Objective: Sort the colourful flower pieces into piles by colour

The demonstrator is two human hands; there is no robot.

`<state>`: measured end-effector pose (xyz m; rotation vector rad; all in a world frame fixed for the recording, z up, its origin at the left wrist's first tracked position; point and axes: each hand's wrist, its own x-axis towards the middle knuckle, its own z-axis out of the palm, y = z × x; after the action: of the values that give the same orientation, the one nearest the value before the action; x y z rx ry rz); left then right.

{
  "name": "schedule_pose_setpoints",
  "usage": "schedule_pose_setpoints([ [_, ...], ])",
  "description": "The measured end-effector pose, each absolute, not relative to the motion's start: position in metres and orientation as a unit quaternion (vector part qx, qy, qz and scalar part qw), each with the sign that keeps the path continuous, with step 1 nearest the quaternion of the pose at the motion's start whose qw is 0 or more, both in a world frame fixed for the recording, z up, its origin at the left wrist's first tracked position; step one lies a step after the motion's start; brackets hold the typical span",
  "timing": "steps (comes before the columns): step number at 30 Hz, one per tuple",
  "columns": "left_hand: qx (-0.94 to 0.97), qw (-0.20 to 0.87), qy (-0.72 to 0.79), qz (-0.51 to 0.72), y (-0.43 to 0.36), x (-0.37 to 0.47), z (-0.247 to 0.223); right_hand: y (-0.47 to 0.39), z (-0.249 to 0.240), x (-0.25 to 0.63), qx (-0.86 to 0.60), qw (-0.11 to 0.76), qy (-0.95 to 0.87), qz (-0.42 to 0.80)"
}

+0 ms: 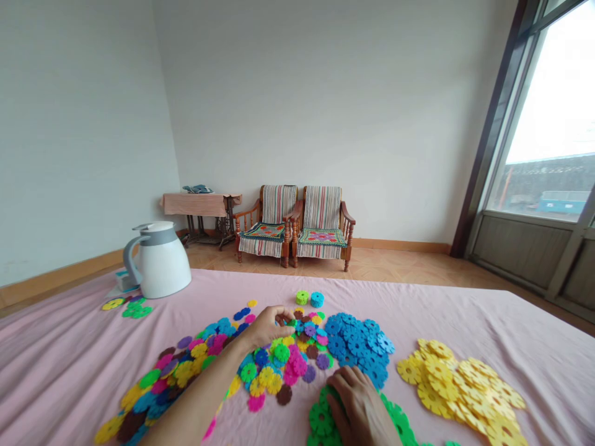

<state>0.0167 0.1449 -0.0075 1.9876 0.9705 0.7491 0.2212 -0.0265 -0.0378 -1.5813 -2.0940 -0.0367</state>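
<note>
My left hand (272, 326) reaches over the pile of small mixed-colour discs (279, 365), its fingers curled at the pile's upper edge; a bit of green shows by the fingertips, but whether it is held is unclear. Larger green notched discs (321, 420) lie under and around my right hand (357, 402), which rests palm down with its fingers bent over them. Just beyond that hand is a heap of large blue discs (357, 347). Two small stacks, one lime green (302, 298) and one light blue (317, 300), stand behind the mixed pile.
Large yellow discs (460, 390) are heaped at the right on the pink cloth (223, 285). A white and grey jug (163, 263) stands at the back left, near a few yellow and green discs (136, 308). Two wooden armchairs (322, 229) are beyond the table.
</note>
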Motion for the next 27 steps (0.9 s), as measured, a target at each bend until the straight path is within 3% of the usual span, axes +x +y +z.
schedule_pose_setpoints([
  [5, 0.723, 0.515, 0.324, 0.327, 0.137, 0.012, 0.006, -0.028, -0.035, 0.22, -0.574, 0.282, -0.768, -0.02],
  [10, 0.669, 0.616, 0.282, 0.306, 0.114, 0.022, 0.022, -0.03, -0.018, 0.236, -0.591, 0.395, -0.703, -0.005],
  [14, 0.718, 0.605, 0.255, 0.228, 0.085, 0.047, 0.025, -0.028, -0.013, 0.267, -0.651, 0.459, -0.604, -0.014],
  [18, 0.759, 0.582, 0.226, 0.184, 0.055, 0.073, 0.023, -0.023, -0.024, 0.29, -0.676, 0.447, -0.585, 0.005],
  [27, 0.84, 0.406, 0.282, 0.223, 0.043, 0.077, 0.033, -0.02, -0.032, 0.303, -0.707, 0.436, -0.557, 0.021],
])
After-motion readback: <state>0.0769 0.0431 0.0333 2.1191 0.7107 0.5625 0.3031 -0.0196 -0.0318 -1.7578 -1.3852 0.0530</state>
